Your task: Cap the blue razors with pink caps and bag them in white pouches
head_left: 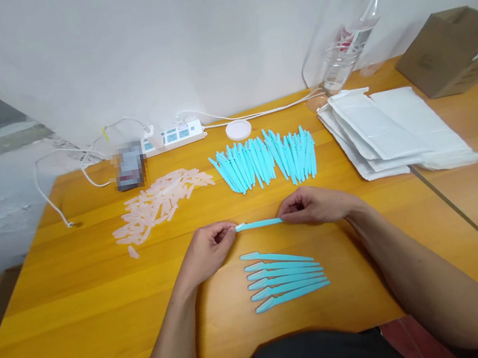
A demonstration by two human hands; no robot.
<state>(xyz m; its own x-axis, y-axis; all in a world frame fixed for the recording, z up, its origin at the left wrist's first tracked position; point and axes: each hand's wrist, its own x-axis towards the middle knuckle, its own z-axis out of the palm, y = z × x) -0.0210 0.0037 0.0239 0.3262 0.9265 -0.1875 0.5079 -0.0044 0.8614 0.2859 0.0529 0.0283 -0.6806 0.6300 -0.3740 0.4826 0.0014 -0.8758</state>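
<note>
A slim turquoise razor [259, 224] is held level above the wooden table [81, 303], gripped at both ends. My left hand [208, 249] pinches its left tip, where a pale cap seems to sit. My right hand [312, 205] grips the handle end. Just below, nearer me, lie several turquoise razors in a neat row [285, 277]. Farther back is a large pile of turquoise razors [265, 159]. To its left is a scatter of pale pink caps [160, 201].
A stack of white bags [389, 132] lies at the right, with a clear plastic bottle [351, 41] and a cardboard box [455, 48] behind. A white power strip [174, 136], cables, a round white lid [239, 129] and a blurred small object [129, 165] sit along the wall.
</note>
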